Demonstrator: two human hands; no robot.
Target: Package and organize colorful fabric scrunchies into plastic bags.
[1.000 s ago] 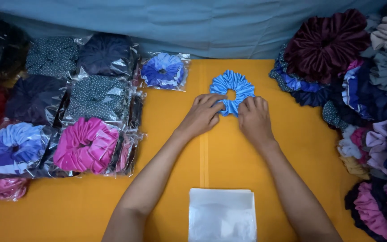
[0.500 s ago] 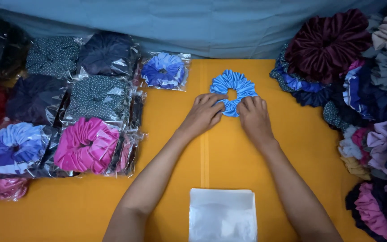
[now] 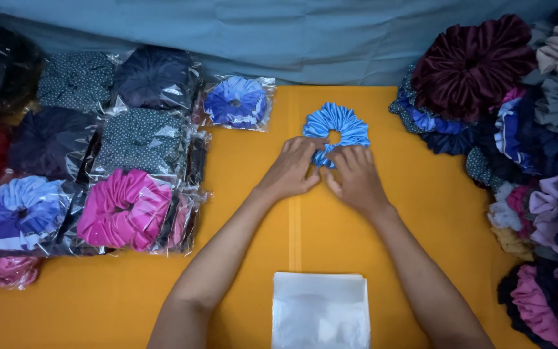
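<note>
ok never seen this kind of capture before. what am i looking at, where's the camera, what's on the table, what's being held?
There is no machine here: these are one person's two bare hands. The single camera sits on that person's head and looks straight down, so the arms enter from the bottom edge.

The surface is a table under an orange cloth, with blue fabric along the far side. The left hand and the right hand both rest their fingers on the near edge of a light blue scrunchie lying flat on the cloth.

On the left lie scrunchies packed in clear bags, among them a pink one and a blue one. On the right is a loose heap of unpacked scrunchies, topped by a large dark maroon one. Near the person lies a stack of empty clear bags.
</note>
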